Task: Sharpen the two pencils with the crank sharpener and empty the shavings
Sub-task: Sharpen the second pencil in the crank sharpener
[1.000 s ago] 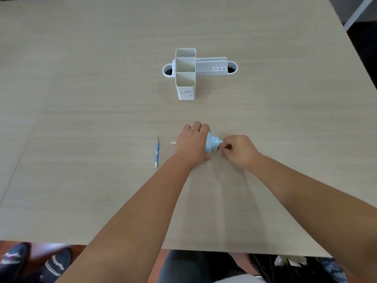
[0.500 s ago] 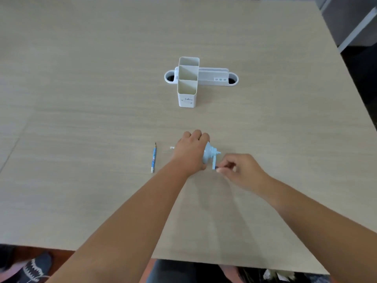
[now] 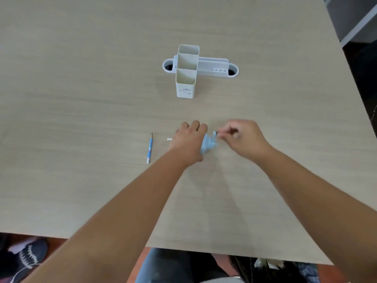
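Note:
A small light-blue crank sharpener (image 3: 208,144) rests on the wooden table (image 3: 81,99). My left hand (image 3: 188,142) covers and grips its body from above. My right hand (image 3: 243,137) pinches the crank handle (image 3: 214,133) at the sharpener's right end, with the handle at the top of its turn. A white end of a second pencil (image 3: 169,139) sticks out to the left of my left hand; the rest of it is hidden under the hand. A blue pencil (image 3: 150,148) with a dark point lies loose on the table, left of my left hand.
A white desk organiser (image 3: 187,71) with three open compartments stands farther back, on a long white tray (image 3: 214,67). The table's near edge runs below my forearms, and its right edge is at the frame's right side.
My right hand has carried the crank handle from below the sharpener's axle up to its top. My left hand has kept its hold on the sharpener. The blue pencil has not moved.

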Demonstrator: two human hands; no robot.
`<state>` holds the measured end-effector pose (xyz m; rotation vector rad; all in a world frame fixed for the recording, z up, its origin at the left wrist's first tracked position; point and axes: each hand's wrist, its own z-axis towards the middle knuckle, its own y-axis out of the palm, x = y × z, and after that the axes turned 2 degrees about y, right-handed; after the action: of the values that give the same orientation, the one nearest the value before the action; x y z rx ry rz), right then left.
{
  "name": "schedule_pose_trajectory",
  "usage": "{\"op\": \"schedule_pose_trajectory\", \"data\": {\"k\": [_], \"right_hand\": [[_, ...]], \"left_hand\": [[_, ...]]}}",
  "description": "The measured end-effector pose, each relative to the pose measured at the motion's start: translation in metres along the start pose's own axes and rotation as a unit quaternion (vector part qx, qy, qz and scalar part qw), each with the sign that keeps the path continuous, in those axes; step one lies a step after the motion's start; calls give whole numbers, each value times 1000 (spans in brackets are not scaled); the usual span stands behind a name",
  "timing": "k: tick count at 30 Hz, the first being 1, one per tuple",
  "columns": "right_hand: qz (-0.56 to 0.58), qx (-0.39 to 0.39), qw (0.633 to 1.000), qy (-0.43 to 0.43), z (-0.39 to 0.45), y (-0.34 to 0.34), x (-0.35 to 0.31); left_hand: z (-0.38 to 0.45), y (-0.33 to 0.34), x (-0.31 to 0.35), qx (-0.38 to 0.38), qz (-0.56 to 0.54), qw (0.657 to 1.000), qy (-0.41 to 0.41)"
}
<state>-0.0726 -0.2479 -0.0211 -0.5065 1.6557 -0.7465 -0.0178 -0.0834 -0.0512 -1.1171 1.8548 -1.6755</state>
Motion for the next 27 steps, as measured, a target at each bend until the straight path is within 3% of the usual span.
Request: {"op": "schedule_pose_trajectory", "data": {"k": [2,5,8,11,14,18,20,22,24,27], "right_hand": [[-7,12,999,36,21,14,6],[-47,-61,994,72,-6,45,23],[-13,-93,995,26,-50,25,14],[24,1,999,-31,-23,3,-1],[0,52,998,25,18,21,6],[-49,-40,995,72,-13,50,22],[-6,-71,995,69,-45,42,18],[56,-49,997,31,-55,24,7],[54,23,998,-15,-35,12,1],[16,62,998,9,12,20,5]], "left_hand": [[0,-1,0,-2,5,1000,-2],[0,-2,2,-4,-1,1000,-15],[0,0,1,-10,5,1000,-16],[2,-3,0,-7,1,1000,-6],[2,-2,-2,-9,4,1000,-3],[3,-1,-3,1,-12,1000,-11],[3,0,-2,-4,-5,1000,-12],[3,0,-1,-5,0,1000,-15],[3,0,0,-5,2,1000,-12],[3,0,-2,-6,7,1000,-7]]}}
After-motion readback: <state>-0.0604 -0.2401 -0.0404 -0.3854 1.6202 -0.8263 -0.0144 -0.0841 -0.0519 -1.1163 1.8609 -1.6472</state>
